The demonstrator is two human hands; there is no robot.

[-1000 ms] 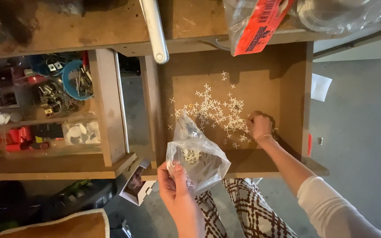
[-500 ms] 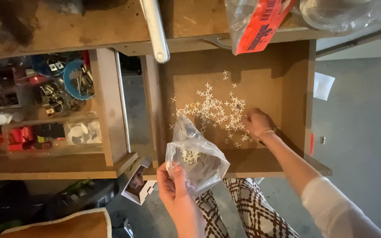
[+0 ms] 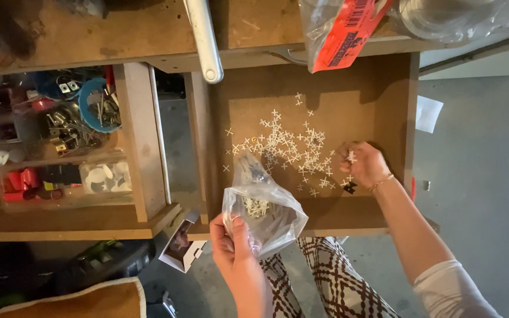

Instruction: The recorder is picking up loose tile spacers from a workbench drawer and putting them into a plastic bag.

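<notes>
Open wooden drawer (image 3: 393, 118) pulled out from under a worn work surface (image 3: 89, 35), its floor strewn with small white cross-shaped spacers (image 3: 293, 144) in a loose scatter toward the middle. Left hand (image 3: 231, 241) low in front of the drawer's near edge, fingers (image 3: 238, 228) pinched shut on the rim of a clear plastic bag (image 3: 263, 209), mouth propped open and upward, likely so that pieces can drop in freely; a small heap of the same white crosses already inside. Right hand (image 3: 363, 165) over the drawer floor at the right edge of the scatter, fingers curled closed around a few spacers, one white cross showing between them, held above the wood rather than flat on it. To the left, a second open drawer (image 3: 142, 141) crammed with metal hardware, a blue tub and red bits. Against half a second earlier: right hand lifted off the pile, turned and drawn slightly rightward with its catch; bag and left hand almost unmoved.
</notes>
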